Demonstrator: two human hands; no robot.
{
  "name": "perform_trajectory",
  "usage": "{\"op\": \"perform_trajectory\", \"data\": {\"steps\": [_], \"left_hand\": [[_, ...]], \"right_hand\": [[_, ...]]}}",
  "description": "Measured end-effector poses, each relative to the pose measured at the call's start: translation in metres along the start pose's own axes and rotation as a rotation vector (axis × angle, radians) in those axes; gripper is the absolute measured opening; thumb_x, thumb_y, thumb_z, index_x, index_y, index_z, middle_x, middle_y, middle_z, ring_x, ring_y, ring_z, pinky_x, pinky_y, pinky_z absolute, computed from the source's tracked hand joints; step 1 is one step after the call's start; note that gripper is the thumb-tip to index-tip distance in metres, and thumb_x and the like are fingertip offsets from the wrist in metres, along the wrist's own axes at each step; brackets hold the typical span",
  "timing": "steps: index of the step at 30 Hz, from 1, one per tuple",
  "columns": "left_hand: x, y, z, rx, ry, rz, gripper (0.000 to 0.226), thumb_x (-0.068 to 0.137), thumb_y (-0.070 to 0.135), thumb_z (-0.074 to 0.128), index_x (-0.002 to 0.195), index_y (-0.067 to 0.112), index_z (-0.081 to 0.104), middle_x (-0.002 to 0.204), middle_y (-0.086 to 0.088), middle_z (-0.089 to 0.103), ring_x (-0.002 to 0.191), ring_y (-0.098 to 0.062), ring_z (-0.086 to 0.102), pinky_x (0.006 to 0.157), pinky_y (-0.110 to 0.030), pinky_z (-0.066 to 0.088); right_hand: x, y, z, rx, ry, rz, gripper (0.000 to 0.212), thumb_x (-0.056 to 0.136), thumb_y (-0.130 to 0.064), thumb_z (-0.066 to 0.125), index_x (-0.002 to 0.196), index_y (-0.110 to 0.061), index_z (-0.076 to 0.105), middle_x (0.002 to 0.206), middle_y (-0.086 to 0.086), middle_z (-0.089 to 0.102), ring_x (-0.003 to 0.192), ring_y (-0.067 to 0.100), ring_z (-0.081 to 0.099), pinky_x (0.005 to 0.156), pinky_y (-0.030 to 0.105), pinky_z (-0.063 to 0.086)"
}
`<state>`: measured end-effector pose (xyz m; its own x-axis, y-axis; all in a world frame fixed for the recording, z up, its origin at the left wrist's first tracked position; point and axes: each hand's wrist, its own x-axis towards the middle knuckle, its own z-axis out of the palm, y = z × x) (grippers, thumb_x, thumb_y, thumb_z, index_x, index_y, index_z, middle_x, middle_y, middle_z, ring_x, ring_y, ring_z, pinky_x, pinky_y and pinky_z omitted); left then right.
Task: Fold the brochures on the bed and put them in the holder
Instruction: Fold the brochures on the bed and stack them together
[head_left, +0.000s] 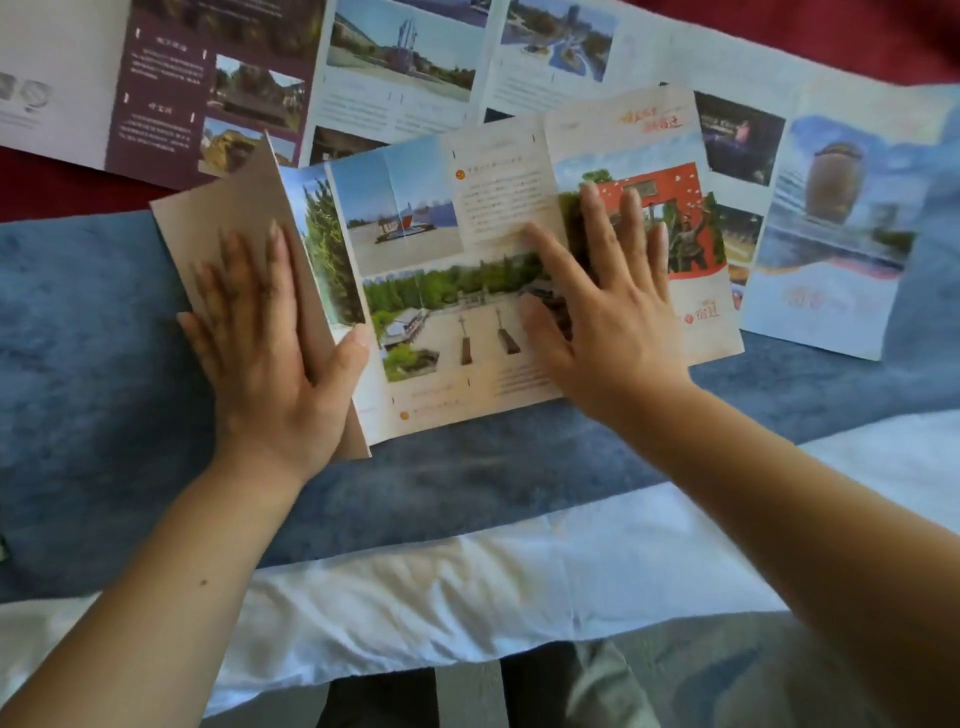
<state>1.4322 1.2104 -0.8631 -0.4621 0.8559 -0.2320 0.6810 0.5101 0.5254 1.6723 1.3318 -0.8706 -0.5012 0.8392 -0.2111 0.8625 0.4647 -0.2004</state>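
Observation:
A photo brochure (441, 291) lies half unfolded on the blue bed runner (104, 322). Its beige left panel (228, 218) is folded up and over. My left hand (265, 343) lies flat on that panel, thumb hooked over its edge. My right hand (602, 306) presses flat on the brochure's right half, fingers spread. More unfolded brochures lie behind: a purple one (171, 88), a pale one with landscape photos (415, 57) and a blue one (831, 234) at the right. No holder is in view.
White bed sheet (467, 587) runs along the near edge of the bed. Dark red fabric (831, 31) shows at the far side and at the left under the purple brochure. My legs and the floor show at the bottom.

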Motion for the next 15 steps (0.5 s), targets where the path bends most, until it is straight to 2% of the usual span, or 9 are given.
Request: {"op": "perform_trajectory", "data": {"steps": [3,6,12,15], "left_hand": [[0.003,0.019,0.005,-0.008,-0.012,0.020,0.095,0.084,0.066,0.036,0.164,0.026,0.002,0.171,-0.014,-0.001,0.157,-0.035,-0.006,0.122,-0.062,-0.009],[0.003,0.044,0.015,-0.007,-0.043,0.073,0.096,0.084,0.066,0.038,0.164,0.026,0.003,0.171,-0.013,0.000,0.158,-0.035,-0.004,0.123,-0.061,-0.007],[0.007,0.088,0.047,0.023,-0.068,0.178,0.095,0.085,0.067,0.040,0.164,0.026,0.005,0.171,-0.012,-0.004,0.157,-0.037,-0.003,0.123,-0.062,-0.002],[0.009,0.099,0.064,0.143,-0.064,0.202,0.094,0.086,0.066,0.042,0.164,0.026,0.006,0.171,-0.015,-0.004,0.156,-0.041,-0.003,0.123,-0.062,0.001]], "right_hand": [[-0.005,0.041,0.000,0.012,0.006,-0.012,0.061,0.107,-0.056,0.031,0.163,-0.036,0.018,0.172,0.008,0.000,0.158,0.029,-0.008,0.128,0.049,-0.001],[-0.009,0.051,0.010,-0.007,0.058,-0.036,0.061,0.108,-0.056,0.027,0.164,-0.034,0.015,0.172,0.009,0.002,0.159,0.026,-0.004,0.128,0.048,0.003],[-0.009,0.047,0.023,0.017,0.183,-0.028,0.060,0.108,-0.053,0.032,0.163,-0.030,0.024,0.171,0.012,0.011,0.159,0.029,0.006,0.128,0.047,0.006],[-0.009,0.047,0.024,0.046,0.213,-0.034,0.060,0.107,-0.052,0.035,0.162,-0.028,0.028,0.170,0.014,0.015,0.158,0.031,0.009,0.128,0.048,0.009]]}}
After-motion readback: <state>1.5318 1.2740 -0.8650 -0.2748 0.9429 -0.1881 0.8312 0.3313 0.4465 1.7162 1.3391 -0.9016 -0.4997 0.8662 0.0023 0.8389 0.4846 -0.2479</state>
